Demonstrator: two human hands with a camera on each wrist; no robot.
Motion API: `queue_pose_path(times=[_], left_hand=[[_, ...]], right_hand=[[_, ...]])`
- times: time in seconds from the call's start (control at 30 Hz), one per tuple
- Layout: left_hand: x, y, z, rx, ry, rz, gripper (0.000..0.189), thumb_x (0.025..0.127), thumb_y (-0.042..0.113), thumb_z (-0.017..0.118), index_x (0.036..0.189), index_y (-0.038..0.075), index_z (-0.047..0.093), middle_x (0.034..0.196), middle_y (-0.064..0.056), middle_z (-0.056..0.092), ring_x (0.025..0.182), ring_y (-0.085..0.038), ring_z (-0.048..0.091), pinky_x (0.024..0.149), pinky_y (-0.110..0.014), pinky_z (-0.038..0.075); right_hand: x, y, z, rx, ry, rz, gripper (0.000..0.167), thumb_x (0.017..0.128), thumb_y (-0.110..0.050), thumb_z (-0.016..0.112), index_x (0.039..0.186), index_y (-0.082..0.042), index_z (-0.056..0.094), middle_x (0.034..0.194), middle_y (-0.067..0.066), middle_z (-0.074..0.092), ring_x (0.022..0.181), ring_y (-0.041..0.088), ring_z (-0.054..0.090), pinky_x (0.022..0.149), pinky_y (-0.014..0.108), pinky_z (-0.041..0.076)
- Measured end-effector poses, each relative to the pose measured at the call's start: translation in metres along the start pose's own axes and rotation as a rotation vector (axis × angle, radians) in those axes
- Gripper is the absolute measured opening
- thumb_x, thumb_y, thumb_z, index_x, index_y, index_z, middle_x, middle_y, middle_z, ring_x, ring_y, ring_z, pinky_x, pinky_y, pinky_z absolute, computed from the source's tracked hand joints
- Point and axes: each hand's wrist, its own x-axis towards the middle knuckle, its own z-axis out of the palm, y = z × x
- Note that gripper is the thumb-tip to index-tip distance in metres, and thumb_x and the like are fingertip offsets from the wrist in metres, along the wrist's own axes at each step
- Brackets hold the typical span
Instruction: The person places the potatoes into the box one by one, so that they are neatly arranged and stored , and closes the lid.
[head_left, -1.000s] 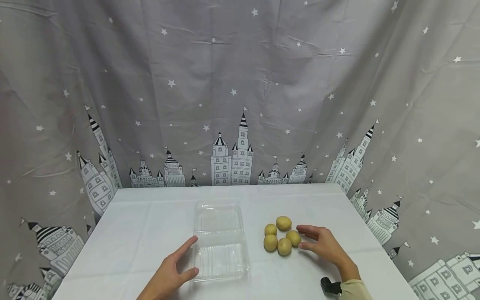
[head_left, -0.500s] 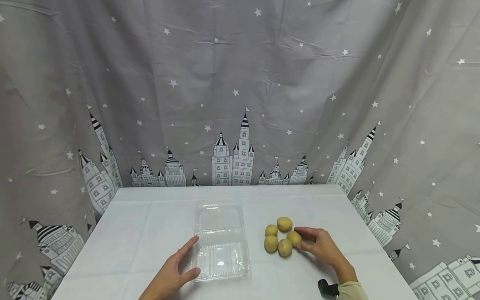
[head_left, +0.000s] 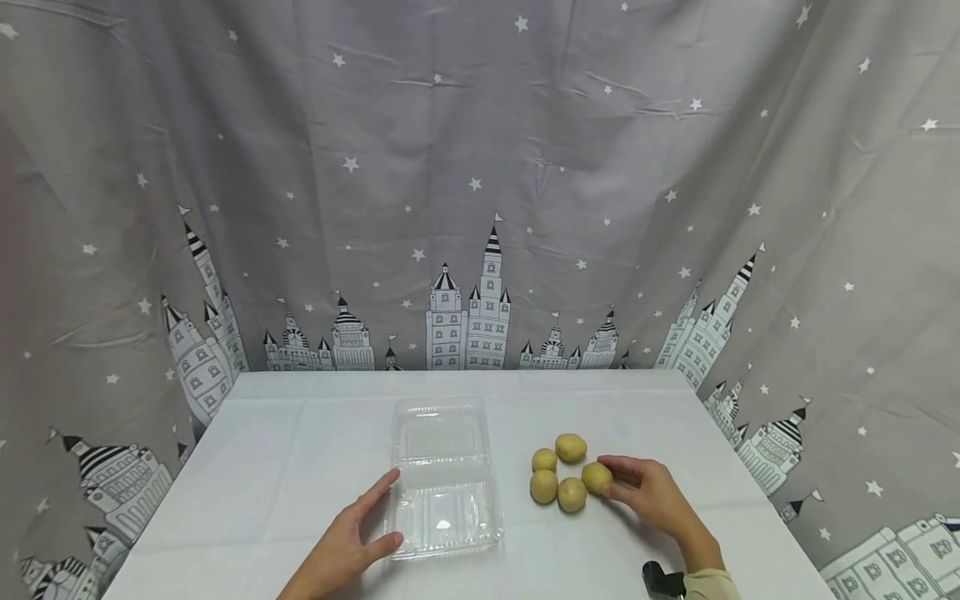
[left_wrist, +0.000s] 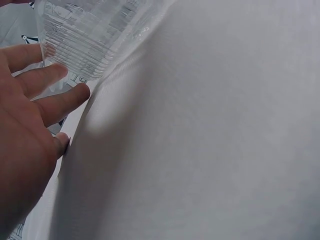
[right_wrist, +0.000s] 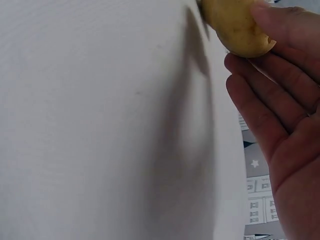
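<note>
My right hand pinches a yellow-skinned potato, the rightmost of a small cluster. In the right wrist view the thumb lies on that potato and fingertips meet its far side. The other potatoes, among them a front one and a back one, lie just to its left. My left hand, thumb and fingers spread, rests at the left side of a clear plastic clamshell container. The clamshell lies unfolded, lid half at the back. In the left wrist view fingertips reach its ribbed wall.
A white cloth covers the table. Behind it hangs a grey curtain printed with stars and castles. A black wrist-camera piece sits by the right sleeve, low over the table.
My right hand has closed on the rightmost potato and drawn it slightly right, away from the others. The left hand and the clamshell stay nearly where they were.
</note>
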Motion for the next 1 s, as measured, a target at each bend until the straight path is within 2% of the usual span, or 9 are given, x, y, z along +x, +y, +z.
queue_pose_path(times=[0.1,0.2,0.37,0.57,0.8,0.87,0.93,1.0], left_hand=[[-0.001,0.000,0.001,-0.006,0.003,0.004,0.088,0.094,0.031,0.083,0.169,0.013,0.042,0.175,-0.013,0.041,0.164,-0.041,0.034,0.132,-0.062,0.031],[-0.001,-0.001,0.000,-0.021,0.004,0.012,0.088,0.093,0.029,0.083,0.170,0.013,0.042,0.175,-0.015,0.041,0.163,-0.044,0.033,0.132,-0.070,0.028],[-0.001,-0.002,-0.001,-0.028,0.001,0.040,0.087,0.093,0.027,0.082,0.169,0.011,0.042,0.174,-0.022,0.040,0.161,-0.054,0.033,0.128,-0.080,0.022],[-0.001,-0.002,0.000,-0.047,-0.008,0.005,0.089,0.092,0.027,0.082,0.170,0.014,0.041,0.175,-0.018,0.040,0.164,-0.048,0.031,0.133,-0.075,0.014],[0.001,-0.004,0.002,-0.046,-0.007,-0.015,0.089,0.093,0.029,0.083,0.171,0.018,0.041,0.177,-0.015,0.038,0.165,-0.046,0.029,0.134,-0.068,0.008],[0.000,-0.005,0.002,-0.062,-0.007,-0.017,0.089,0.093,0.029,0.083,0.171,0.019,0.041,0.177,-0.015,0.037,0.166,-0.045,0.027,0.137,-0.059,0.007],[-0.001,-0.005,0.003,-0.080,-0.004,-0.011,0.088,0.093,0.029,0.083,0.170,0.019,0.041,0.177,-0.014,0.037,0.166,-0.044,0.026,0.138,-0.036,0.006],[-0.001,-0.006,0.003,-0.097,-0.001,-0.002,0.088,0.093,0.028,0.083,0.170,0.019,0.041,0.178,-0.014,0.036,0.166,-0.043,0.024,0.128,-0.012,0.002]], right_hand=[[-0.003,-0.002,-0.005,0.017,0.035,0.024,0.046,0.094,-0.012,0.086,0.137,-0.001,0.074,0.134,0.016,0.078,0.123,0.032,0.077,0.104,0.036,0.065],[-0.005,-0.006,-0.008,0.022,0.061,0.028,0.047,0.094,-0.011,0.087,0.138,-0.001,0.074,0.134,0.016,0.078,0.124,0.033,0.077,0.104,0.035,0.065],[-0.007,-0.015,-0.012,0.011,0.087,0.008,0.047,0.094,-0.011,0.087,0.137,-0.001,0.074,0.134,0.016,0.078,0.123,0.034,0.077,0.102,0.033,0.065],[-0.010,-0.030,-0.012,0.023,0.108,0.020,0.047,0.093,-0.014,0.089,0.136,-0.003,0.075,0.132,0.013,0.080,0.121,0.031,0.078,0.102,0.034,0.065],[-0.013,-0.045,-0.010,0.037,0.120,0.081,0.048,0.094,-0.020,0.088,0.138,-0.006,0.075,0.135,0.012,0.078,0.126,0.031,0.077,0.106,0.036,0.064],[-0.014,-0.050,-0.008,0.044,0.125,0.099,0.048,0.094,-0.021,0.088,0.138,-0.007,0.074,0.136,0.011,0.078,0.127,0.030,0.076,0.106,0.035,0.063],[-0.015,-0.053,-0.006,0.049,0.132,0.101,0.049,0.093,-0.021,0.089,0.138,-0.009,0.075,0.137,0.009,0.078,0.127,0.029,0.076,0.107,0.032,0.063],[-0.014,-0.057,-0.004,0.050,0.137,0.085,0.049,0.093,-0.021,0.089,0.138,-0.009,0.075,0.138,0.009,0.078,0.128,0.029,0.076,0.107,0.031,0.063]])
